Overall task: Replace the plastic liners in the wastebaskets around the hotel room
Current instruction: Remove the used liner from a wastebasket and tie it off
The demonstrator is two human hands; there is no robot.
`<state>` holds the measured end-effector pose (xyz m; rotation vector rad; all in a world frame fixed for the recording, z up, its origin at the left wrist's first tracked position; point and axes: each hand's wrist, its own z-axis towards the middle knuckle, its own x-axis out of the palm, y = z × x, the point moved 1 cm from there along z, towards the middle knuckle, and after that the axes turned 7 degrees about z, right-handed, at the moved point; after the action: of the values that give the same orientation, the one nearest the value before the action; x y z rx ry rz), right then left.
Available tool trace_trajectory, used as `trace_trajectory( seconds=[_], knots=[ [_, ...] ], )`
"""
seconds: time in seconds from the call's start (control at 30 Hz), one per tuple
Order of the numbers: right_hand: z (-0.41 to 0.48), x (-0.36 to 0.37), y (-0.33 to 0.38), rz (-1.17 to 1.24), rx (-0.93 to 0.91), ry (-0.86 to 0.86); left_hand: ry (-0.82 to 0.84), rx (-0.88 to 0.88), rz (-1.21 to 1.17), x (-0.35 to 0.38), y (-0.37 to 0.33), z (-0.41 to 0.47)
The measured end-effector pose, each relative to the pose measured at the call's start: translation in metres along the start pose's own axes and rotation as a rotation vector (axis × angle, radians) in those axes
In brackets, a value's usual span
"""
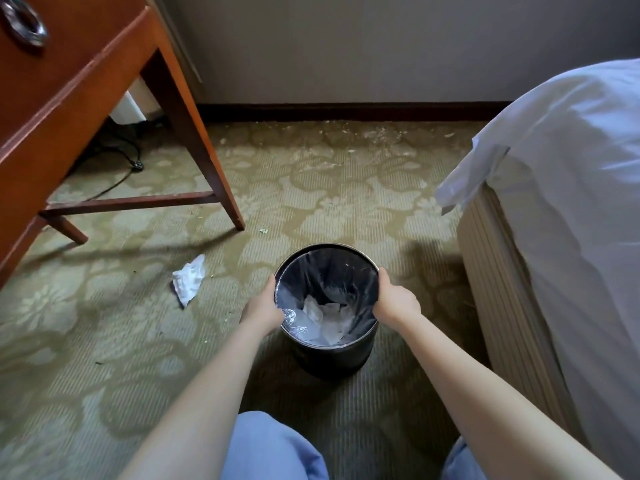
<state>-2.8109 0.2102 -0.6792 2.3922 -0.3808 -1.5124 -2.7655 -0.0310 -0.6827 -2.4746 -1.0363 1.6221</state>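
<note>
The fingers of the left hand (pixel 263 308) are curled round the left side of the rim of the wastebasket (pixel 332 358), and those of the right hand (pixel 394 299) round the right side, so the rim is gripped from both sides. The round black wastebasket is stood upright on the patterned carpet (pixel 104 341), just in front of the person's knees (pixel 273 448). It is lined with a clear plastic liner (pixel 329 271), and crumpled white paper (pixel 329 322) is seen at the bottom. A crumpled white scrap (pixel 189 284) is left lying on the carpet to the left, apart from the basket. Further left a wooden desk (pixel 69 98) is seen, and to the right a bed (pixel 571 220) covered in white sheets.
</note>
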Motion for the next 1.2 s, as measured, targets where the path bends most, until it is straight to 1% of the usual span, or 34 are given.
trace_trajectory(
  seconds=[0.1, 0.33, 0.63, 0.83, 1.0, 1.13, 1.2],
  knots=[
    [-0.006, -0.017, 0.005, -0.001, -0.024, -0.025, -0.019, 0.036, -0.023, -0.014, -0.004, -0.007],
    [-0.032, -0.083, 0.026, 0.010, -0.123, -0.149, -0.154, 0.168, -0.032, -0.080, -0.028, -0.038],
    [-0.064, -0.159, 0.054, 0.002, -0.209, -0.381, -0.440, 0.206, -0.010, -0.154, -0.067, -0.073],
    [-0.067, -0.203, 0.067, 0.058, -0.255, -0.516, -0.586, 0.295, -0.002, -0.196, -0.098, -0.094],
    [-0.052, -0.217, 0.071, 0.110, -0.265, -0.643, -0.639, 0.311, -0.048, -0.210, -0.117, -0.075],
    [-0.018, -0.208, 0.061, 0.087, -0.217, -0.726, -0.600, 0.337, -0.081, -0.193, -0.131, -0.037],
    [0.004, -0.199, 0.053, 0.072, -0.230, -0.751, -0.604, 0.332, -0.079, -0.180, -0.134, -0.014]
  ],
)
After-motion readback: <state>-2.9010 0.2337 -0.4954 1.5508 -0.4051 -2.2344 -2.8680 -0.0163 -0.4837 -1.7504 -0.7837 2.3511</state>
